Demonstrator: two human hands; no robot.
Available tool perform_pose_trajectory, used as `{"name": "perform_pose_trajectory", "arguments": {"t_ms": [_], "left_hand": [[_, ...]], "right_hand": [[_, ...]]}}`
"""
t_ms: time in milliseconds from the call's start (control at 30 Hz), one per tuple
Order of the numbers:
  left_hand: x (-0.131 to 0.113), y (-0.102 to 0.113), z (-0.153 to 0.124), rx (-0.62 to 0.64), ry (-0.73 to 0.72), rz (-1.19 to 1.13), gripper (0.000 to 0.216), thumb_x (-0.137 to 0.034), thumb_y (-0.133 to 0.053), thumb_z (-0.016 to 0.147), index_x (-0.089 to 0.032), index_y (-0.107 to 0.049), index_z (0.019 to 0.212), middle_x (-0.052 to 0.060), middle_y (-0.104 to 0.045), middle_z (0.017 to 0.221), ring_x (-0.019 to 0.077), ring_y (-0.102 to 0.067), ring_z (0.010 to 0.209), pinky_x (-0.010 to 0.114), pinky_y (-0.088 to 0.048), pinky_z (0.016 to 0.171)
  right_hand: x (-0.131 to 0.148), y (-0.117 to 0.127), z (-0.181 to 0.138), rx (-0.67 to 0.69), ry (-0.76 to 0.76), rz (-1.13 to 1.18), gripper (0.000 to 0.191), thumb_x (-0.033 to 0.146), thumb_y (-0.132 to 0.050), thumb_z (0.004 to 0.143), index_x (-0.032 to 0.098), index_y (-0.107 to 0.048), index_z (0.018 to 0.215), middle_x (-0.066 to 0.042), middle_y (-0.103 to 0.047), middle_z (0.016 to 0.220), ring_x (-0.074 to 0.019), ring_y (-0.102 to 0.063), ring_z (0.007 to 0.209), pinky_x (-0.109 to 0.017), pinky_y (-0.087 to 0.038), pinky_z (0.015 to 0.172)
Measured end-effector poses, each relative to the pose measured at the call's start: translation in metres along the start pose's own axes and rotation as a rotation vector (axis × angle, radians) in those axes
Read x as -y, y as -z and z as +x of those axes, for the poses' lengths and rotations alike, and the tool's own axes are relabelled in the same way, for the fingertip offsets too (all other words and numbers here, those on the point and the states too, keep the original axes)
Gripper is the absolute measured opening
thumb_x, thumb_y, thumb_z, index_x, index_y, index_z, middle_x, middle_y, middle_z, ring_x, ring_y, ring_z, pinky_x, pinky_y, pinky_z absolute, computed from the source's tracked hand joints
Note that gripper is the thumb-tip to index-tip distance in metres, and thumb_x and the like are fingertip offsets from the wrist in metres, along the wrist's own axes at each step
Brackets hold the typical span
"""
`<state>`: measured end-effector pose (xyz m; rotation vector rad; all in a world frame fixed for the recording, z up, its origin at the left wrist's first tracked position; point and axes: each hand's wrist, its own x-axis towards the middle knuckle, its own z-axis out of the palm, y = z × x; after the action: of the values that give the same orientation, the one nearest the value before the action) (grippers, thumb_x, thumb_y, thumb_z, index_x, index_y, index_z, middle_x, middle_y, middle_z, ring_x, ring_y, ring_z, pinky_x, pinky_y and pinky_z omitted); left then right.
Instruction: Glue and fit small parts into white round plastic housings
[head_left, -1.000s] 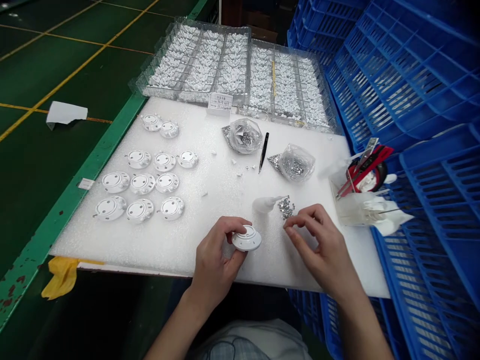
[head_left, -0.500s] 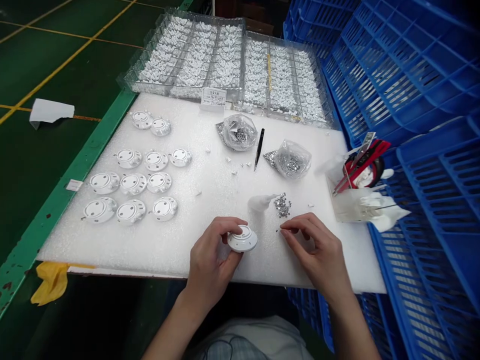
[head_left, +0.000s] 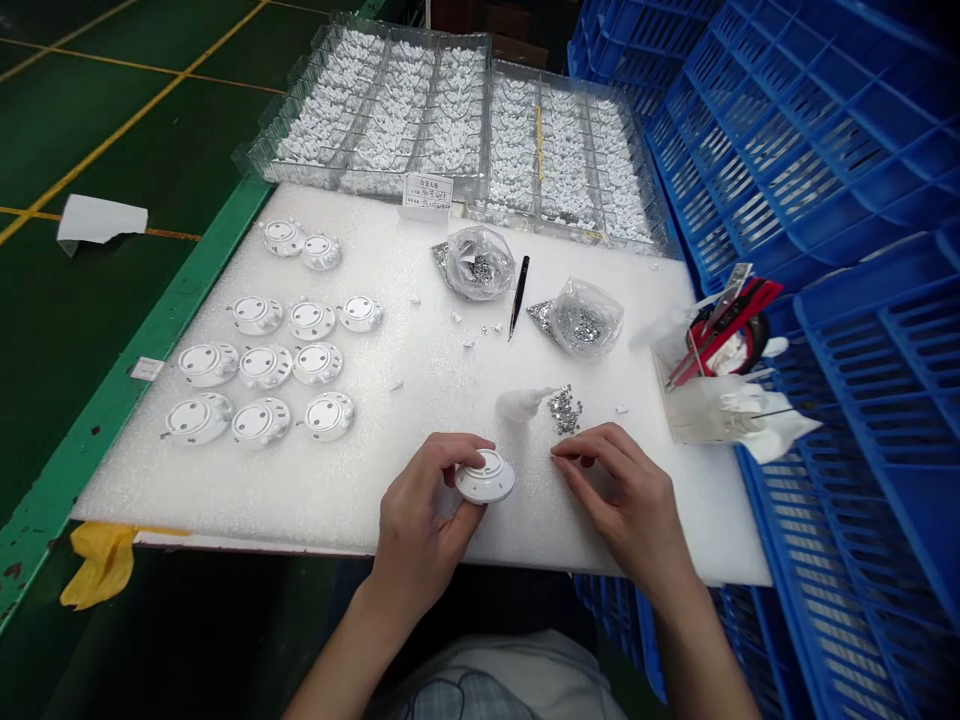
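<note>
My left hand (head_left: 420,520) grips a round white plastic cap (head_left: 486,479) just above the white foam pad (head_left: 375,460), thumb and fingers wrapped round its rim. My right hand (head_left: 622,500) hovers to the right of it, thumb and forefinger pinched together near a small metal piece, too tiny to tell whether it is held. Just beyond the fingertips lies a little heap of silvery metal parts (head_left: 565,409) next to a white plastic piece (head_left: 517,404).
Several finished white caps (head_left: 262,365) lie in rows on the left of the pad. Two clear bags of metal parts (head_left: 480,265) (head_left: 585,320) and black tweezers (head_left: 518,296) lie mid-pad. Clear trays of white parts (head_left: 465,130) stand behind. Blue crates (head_left: 825,150) and a tool tub (head_left: 712,390) are on the right.
My right hand has slid slightly left and nearer the cap, its fingers pinching closer together. The left hand keeps the cap in place.
</note>
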<state>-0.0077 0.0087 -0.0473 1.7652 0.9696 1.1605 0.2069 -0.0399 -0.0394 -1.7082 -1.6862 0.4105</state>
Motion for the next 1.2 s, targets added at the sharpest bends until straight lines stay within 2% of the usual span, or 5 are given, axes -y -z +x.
{"name": "perform_pose_trajectory", "arguments": {"t_ms": [400, 733, 867, 1000, 1200], "left_hand": [[0.000, -0.001, 0.001, -0.003, -0.006, 0.015, 0.019, -0.009, -0.065, 0.096, -0.026, -0.059, 0.103, 0.004, -0.078, 0.104, 0.0189, -0.075, 0.090, 0.027, -0.055, 0.072], [0.001, -0.002, 0.001, 0.004, -0.009, -0.003, 0.021, -0.008, -0.065, 0.096, -0.026, -0.059, 0.105, 0.002, -0.077, 0.106, 0.0170, -0.074, 0.092, 0.025, -0.054, 0.074], [0.000, -0.002, 0.001, 0.001, -0.005, 0.000, 0.025, -0.005, -0.065, 0.094, -0.026, -0.059, 0.105, 0.001, -0.077, 0.107, 0.0153, -0.073, 0.093, 0.024, -0.053, 0.076], [0.000, 0.000, 0.001, 0.004, -0.004, 0.005, 0.027, -0.003, -0.065, 0.092, -0.026, -0.059, 0.105, 0.001, -0.077, 0.106, 0.0164, -0.074, 0.093, 0.025, -0.054, 0.075], [0.000, -0.001, 0.001, 0.025, -0.018, 0.027, 0.025, -0.005, -0.067, 0.093, -0.026, -0.060, 0.105, 0.004, -0.079, 0.108, 0.0201, -0.077, 0.096, 0.028, -0.057, 0.075]], "right_hand": [[-0.001, 0.002, -0.002, 0.006, -0.056, 0.052, 0.009, 0.020, -0.063, 0.100, 0.024, -0.070, 0.096, -0.002, -0.069, 0.090, -0.0170, -0.064, 0.080, -0.031, -0.051, 0.072], [-0.005, 0.008, 0.001, 0.090, 0.053, -0.007, 0.015, 0.020, -0.063, 0.101, 0.025, -0.075, 0.109, -0.004, -0.067, 0.095, -0.0177, -0.069, 0.086, -0.031, -0.057, 0.077], [-0.004, 0.009, 0.003, 0.114, 0.074, -0.028, 0.011, 0.017, -0.063, 0.100, 0.024, -0.071, 0.102, -0.003, -0.066, 0.093, -0.0159, -0.067, 0.083, -0.029, -0.056, 0.075], [-0.002, 0.010, 0.005, 0.135, 0.032, -0.018, 0.009, 0.017, -0.062, 0.100, 0.023, -0.068, 0.095, -0.002, -0.065, 0.090, -0.0167, -0.064, 0.079, -0.030, -0.054, 0.072], [0.001, 0.012, 0.004, 0.155, -0.023, 0.063, 0.012, 0.021, -0.057, 0.104, 0.024, -0.065, 0.096, -0.002, -0.063, 0.091, -0.0170, -0.061, 0.083, -0.030, -0.051, 0.075]]}}
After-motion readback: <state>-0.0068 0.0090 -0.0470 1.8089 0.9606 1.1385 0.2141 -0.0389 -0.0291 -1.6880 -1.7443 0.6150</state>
